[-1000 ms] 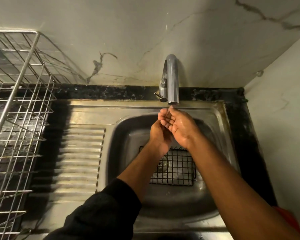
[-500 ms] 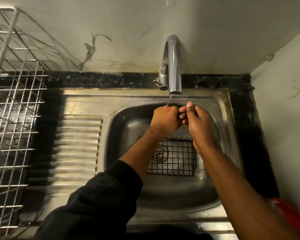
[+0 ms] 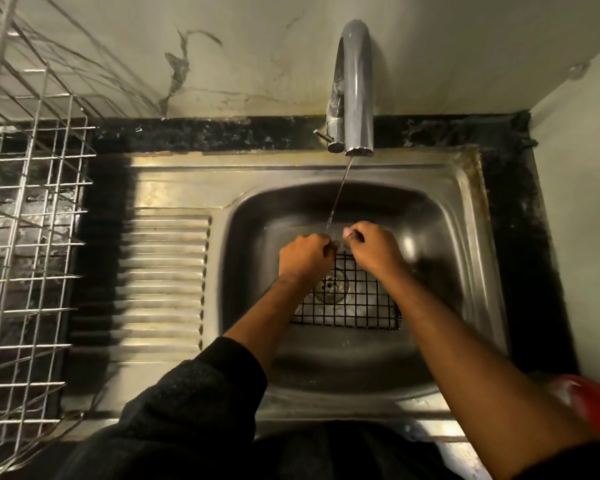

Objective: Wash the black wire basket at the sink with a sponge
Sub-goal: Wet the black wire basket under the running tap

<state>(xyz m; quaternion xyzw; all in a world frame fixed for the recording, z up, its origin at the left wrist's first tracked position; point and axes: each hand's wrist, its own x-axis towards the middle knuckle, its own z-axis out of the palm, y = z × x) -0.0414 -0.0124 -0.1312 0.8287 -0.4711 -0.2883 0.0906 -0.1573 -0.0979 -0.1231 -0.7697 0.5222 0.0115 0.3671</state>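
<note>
no readable text, label, brand, number or sign anywhere in the frame, none on the tap (image 3: 355,88), the steel sink (image 3: 465,209), the wire rack (image 3: 32,216) at left, or the wall

Dim, warm light; glare streaks the sink (image 3: 174,188) drainboard, dark shadow along its left edge; frame edges blur and bend.

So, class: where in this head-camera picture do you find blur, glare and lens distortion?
Head view: motion blur smears both forearms and the silver wire rack; glare spots shine on the sink wall and drainboard; the wide lens bends the counter edges; corners fall dark.
</note>
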